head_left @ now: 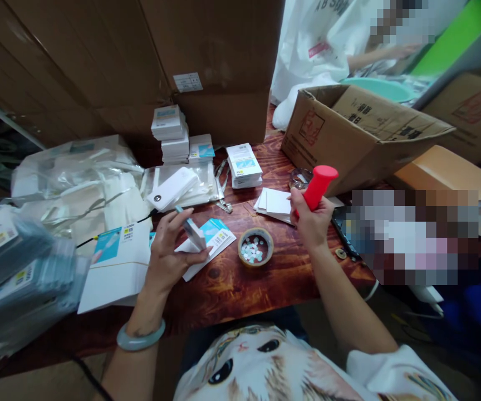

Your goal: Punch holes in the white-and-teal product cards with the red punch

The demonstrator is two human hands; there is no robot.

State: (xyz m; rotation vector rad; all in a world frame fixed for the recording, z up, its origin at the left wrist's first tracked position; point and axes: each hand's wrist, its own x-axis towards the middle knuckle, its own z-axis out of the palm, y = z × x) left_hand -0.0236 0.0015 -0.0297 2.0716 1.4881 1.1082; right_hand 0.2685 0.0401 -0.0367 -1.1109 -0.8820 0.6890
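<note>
My left hand (173, 250) pinches a small stack of cards (194, 233) edge-on between thumb and fingers. Just below it, printed cards with a blue picture (215, 239) lie on the wooden table. Closed around a red tool with a flared round end (323, 181) is my right hand (312, 223); the tool's lower part is hidden in the fist. White cards (277, 203) lie beside that hand. Between both hands sits a tape roll (240, 257) with small pale round discs (252, 250) inside its ring.
Piled cards (169, 133) and another stack (244, 167) stand at the back. A white phone-like device (172, 188) lies on plastic bags at left. Bundled cards (19, 278) fill the left edge. An open cardboard box (324, 133) stands right. Another person's arm (374, 57) shows behind.
</note>
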